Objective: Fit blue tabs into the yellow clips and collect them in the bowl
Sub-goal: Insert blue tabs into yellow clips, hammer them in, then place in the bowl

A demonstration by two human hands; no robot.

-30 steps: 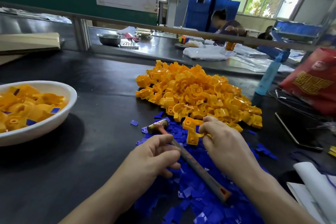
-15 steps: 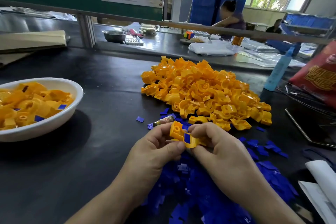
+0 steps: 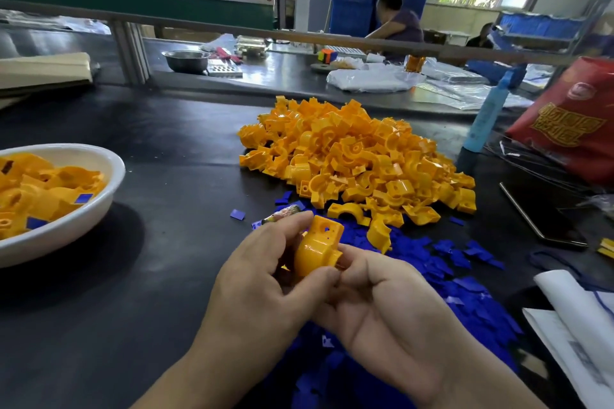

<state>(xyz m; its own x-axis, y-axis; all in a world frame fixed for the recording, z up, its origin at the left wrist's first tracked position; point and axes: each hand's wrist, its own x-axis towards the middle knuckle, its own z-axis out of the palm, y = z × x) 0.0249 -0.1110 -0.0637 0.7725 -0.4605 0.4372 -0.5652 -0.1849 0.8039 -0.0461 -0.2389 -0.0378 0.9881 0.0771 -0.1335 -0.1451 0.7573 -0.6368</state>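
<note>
Both hands hold one yellow clip (image 3: pixel 319 247) above the table, near the front centre. My left hand (image 3: pixel 262 279) grips its left side with thumb and fingers; my right hand (image 3: pixel 382 305) pinches its lower right edge. No blue tab shows on the side of the clip facing me. A big heap of yellow clips (image 3: pixel 358 159) lies beyond the hands. Loose blue tabs (image 3: pixel 458 285) are spread under and to the right of the hands. The white bowl (image 3: pixel 99 209) at the left holds several yellow clips with blue tabs in them.
A small hammer's head (image 3: pixel 282 213) pokes out just behind my left hand. A blue bottle (image 3: pixel 486 116), a red bag (image 3: pixel 571 123) and a dark phone (image 3: pixel 545 219) stand at the right; white papers (image 3: pixel 578 325) lie at the right front. A rail crosses the back, with people working behind it.
My left hand let go of the hammer and joined the right on the clip. The clip has since been turned over, so its blue tab no longer shows.
</note>
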